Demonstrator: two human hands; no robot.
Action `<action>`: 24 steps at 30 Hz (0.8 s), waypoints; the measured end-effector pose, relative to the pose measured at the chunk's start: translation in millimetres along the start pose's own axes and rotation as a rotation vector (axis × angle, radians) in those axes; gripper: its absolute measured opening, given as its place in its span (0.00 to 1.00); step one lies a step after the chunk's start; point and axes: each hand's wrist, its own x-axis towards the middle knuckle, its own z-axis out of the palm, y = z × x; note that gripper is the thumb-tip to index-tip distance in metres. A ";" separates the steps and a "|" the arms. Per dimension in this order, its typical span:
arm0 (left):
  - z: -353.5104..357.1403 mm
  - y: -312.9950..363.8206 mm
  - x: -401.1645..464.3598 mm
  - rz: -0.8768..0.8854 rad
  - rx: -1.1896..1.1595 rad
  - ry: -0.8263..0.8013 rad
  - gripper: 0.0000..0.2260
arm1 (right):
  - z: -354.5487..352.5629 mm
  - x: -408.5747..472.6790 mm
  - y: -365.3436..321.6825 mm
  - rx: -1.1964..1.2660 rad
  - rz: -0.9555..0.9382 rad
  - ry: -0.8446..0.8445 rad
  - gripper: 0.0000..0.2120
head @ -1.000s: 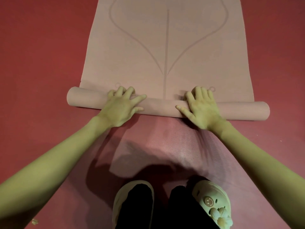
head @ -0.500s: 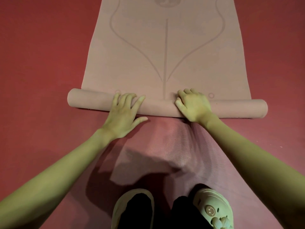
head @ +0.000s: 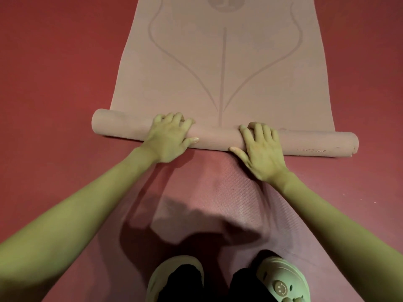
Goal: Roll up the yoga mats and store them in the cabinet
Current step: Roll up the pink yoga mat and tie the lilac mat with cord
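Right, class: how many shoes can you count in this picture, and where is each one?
2. One shoe is at the bottom edge, left of centre; the smiley-face shoe is to its right. Both are partly cut off.

The rolled part of the yoga mat carries small embossed letters near its right end. They are too faint to read.

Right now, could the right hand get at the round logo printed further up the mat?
Probably not without shifting forward. The right hand rests on the rolled part of the mat, and the round logo sits far up the flat stretch at the frame's top edge. Nothing lies between them.
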 end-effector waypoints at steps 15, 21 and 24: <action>3.5 -6.1 18.3 -0.048 0.088 0.121 0.29 | -6.4 23.4 6.6 0.069 0.111 0.027 0.29; -6.5 -9.2 32.9 -0.094 0.043 0.043 0.35 | 4.0 20.1 13.0 0.006 0.086 -0.013 0.31; -3.0 -8.8 30.9 -0.075 -0.021 0.112 0.33 | 1.8 31.0 17.8 0.021 0.078 -0.048 0.33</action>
